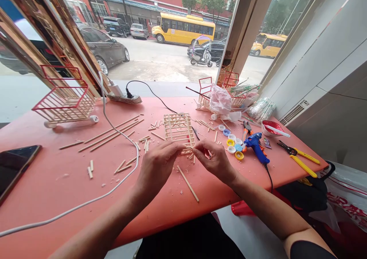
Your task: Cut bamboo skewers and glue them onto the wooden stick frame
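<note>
A small openwork frame of thin wooden sticks (178, 127) sits mid-table, its near end between my hands. My left hand (160, 159) is closed, thumb and fingers pinching at the left of that near end. From the other side, my right hand (215, 159) pinches the same end, its fingertips close to the left ones. Whether a separate short stick is between the fingertips is too small to tell. A loose wooden stick (187, 183) lies just in front of the hands. Short cut sticks (146, 144) are scattered left of the frame.
At right lie a blue glue gun (257, 146), bottle caps (230, 142), yellow-handled pliers (301, 160) and a red bowl (268, 131). A finished-looking stick cart (65, 104) stands at left. A white cable (126, 184) crosses the table near a phone (17, 167). Long sticks (111, 135) lie behind.
</note>
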Tool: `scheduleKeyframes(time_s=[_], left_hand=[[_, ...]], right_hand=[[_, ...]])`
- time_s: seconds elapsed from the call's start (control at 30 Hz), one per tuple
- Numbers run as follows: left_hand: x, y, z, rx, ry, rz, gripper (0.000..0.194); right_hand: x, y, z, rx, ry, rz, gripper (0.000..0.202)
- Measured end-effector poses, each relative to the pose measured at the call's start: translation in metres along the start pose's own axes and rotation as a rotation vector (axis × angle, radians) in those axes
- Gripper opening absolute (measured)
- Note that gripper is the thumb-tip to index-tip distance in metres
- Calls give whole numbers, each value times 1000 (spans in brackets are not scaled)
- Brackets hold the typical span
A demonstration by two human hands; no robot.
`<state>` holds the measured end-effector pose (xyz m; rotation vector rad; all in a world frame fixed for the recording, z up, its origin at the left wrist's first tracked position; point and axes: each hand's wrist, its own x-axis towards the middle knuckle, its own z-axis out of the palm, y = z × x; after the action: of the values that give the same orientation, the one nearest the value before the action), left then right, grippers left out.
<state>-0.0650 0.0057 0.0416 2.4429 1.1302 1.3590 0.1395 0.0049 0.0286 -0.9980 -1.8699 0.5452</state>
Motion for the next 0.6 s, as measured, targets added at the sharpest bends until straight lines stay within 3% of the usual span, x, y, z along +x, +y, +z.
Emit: scheduleKeyframes(time_s=[0.6], left_hand=[[-2,0,3,102,39,93,22]], right_hand=[[-1,-2,1,8,0,-41,15]])
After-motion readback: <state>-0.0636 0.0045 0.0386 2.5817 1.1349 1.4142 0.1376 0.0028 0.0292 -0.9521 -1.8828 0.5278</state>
